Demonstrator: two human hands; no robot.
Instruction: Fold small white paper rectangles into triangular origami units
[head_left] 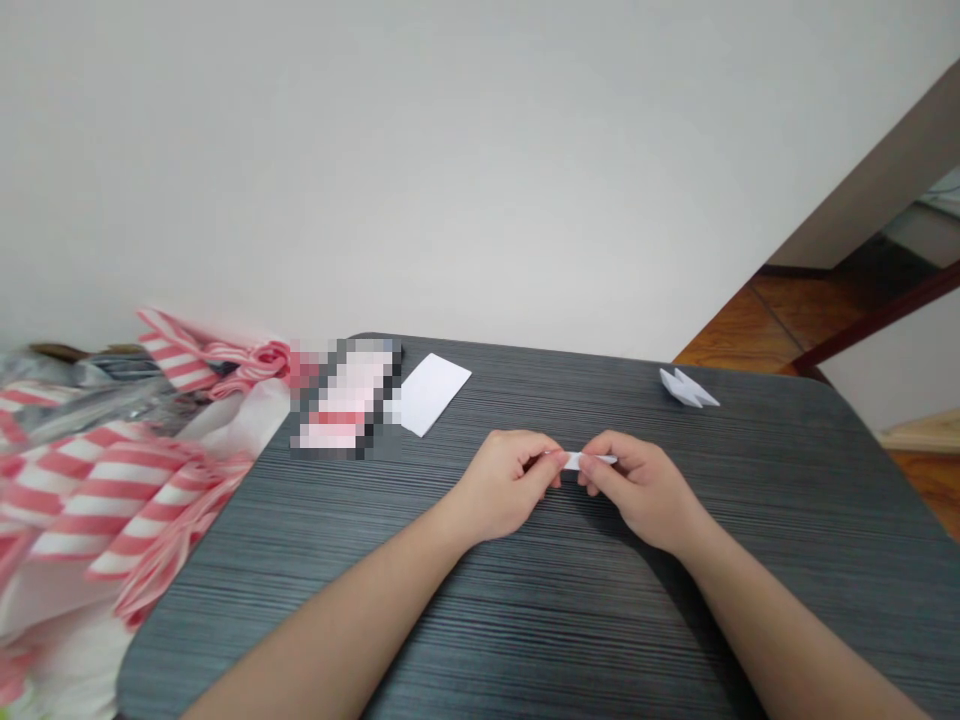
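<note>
Between my two hands, just above the dark table (480, 600), is a narrow folded piece of white paper (573, 461). My left hand (512, 480) pinches its left end between thumb and fingers. With thumb and forefinger, my right hand (634, 485) grips the other end, and a pointed white tip sticks out to the right. Most of the paper is hidden by my fingers. Beyond my right hand lies a folded white paper piece (686, 388) with pointed ends. A flat white paper sheet (435, 393) rests past my left hand.
A pixelated, phone-like object (349, 395) lies at the table's back left. Red-and-white striped cloth (112, 490) is heaped beside the table's left edge. A pale wall (480, 180) stands behind the table, and wooden flooring (742, 330) shows at the right.
</note>
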